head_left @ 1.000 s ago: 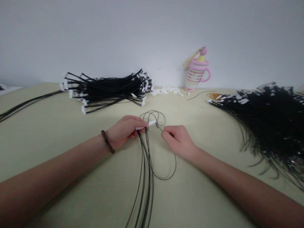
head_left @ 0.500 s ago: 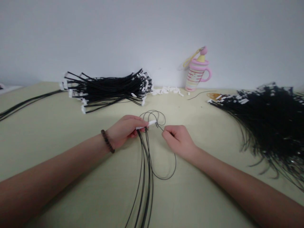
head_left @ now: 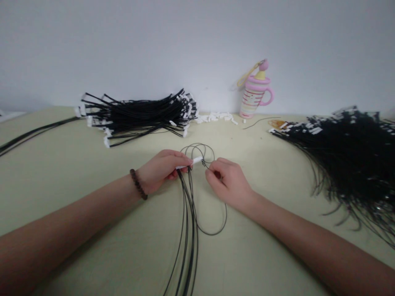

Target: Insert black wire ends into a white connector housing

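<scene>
My left hand [head_left: 168,166] pinches a narrow white connector [head_left: 197,160] between thumb and fingers, its right end sticking out past the fingertips. From the connector a bundle of thin black wires [head_left: 193,222] hangs down toward the table's near edge, while some wires loop up behind it. Just to the right, my right hand [head_left: 226,179] is closed, thumb against curled forefinger, on a thin black wire [head_left: 226,211] that runs from the connector's right end. Part of that wire is hidden inside the hand, and a loop of it droops below.
Behind my left hand lies a pile of black wire bundles with white connectors [head_left: 138,111]. Small white connector pieces [head_left: 216,117] are scattered by the wall. A pink-striped cup [head_left: 253,98] stands near amber rubber bands [head_left: 275,124]. A large black wire heap [head_left: 352,160] fills the right.
My right hand has shifted slightly left, closer to the connector, and its fingers have curled differently around the wire. My left hand keeps its hold on the connector.
</scene>
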The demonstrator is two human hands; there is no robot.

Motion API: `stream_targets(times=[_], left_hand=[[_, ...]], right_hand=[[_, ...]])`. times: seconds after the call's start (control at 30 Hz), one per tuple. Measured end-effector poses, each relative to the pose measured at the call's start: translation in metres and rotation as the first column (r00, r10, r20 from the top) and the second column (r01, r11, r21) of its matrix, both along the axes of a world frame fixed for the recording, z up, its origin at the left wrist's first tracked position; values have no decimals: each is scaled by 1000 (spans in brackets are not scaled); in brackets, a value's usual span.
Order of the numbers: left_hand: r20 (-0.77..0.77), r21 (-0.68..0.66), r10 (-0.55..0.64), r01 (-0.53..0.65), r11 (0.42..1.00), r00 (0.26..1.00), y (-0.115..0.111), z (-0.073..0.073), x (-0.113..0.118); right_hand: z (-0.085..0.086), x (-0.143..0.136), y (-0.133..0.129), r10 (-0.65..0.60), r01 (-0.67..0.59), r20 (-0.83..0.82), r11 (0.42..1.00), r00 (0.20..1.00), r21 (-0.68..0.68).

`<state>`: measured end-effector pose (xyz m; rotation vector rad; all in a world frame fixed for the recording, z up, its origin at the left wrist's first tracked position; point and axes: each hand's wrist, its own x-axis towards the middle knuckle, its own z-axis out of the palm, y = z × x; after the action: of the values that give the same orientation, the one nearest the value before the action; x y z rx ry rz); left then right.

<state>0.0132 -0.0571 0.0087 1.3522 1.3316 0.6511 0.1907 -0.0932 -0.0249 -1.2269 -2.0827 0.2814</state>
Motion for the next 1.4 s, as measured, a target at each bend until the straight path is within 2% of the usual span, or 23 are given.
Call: stream_targets(times=[0.17, 0.43, 0.53, 0.77, 1.13, 1.4], left_hand=[[-39, 16, -45, 46, 999, 998, -1, 0, -1], [-54, 17, -94, 95, 995, 994, -2, 1, -2], [-54, 18, -103, 104, 994, 993, -2, 1, -1], [-48, 22, -110, 111, 994, 993, -1, 0, -2], [-54, 25, -116, 118, 993, 992, -1, -1, -2], [-79, 26, -115, 117, 993, 990, -4, 1, 0]], right_hand=[[-1, -1, -1, -4, 5, -18, 997, 1000, 76], [-2, 2, 4, 204, -196, -117, 978, 972, 77], [-1, 2, 5, 239, -232, -128, 971, 963, 64], [0, 0, 3, 212, -209, -20, 974, 977, 84], [-2, 1, 1, 173, -165, -72, 981, 982, 103], [-3, -2, 1, 125, -127, 29, 987, 992, 103]])
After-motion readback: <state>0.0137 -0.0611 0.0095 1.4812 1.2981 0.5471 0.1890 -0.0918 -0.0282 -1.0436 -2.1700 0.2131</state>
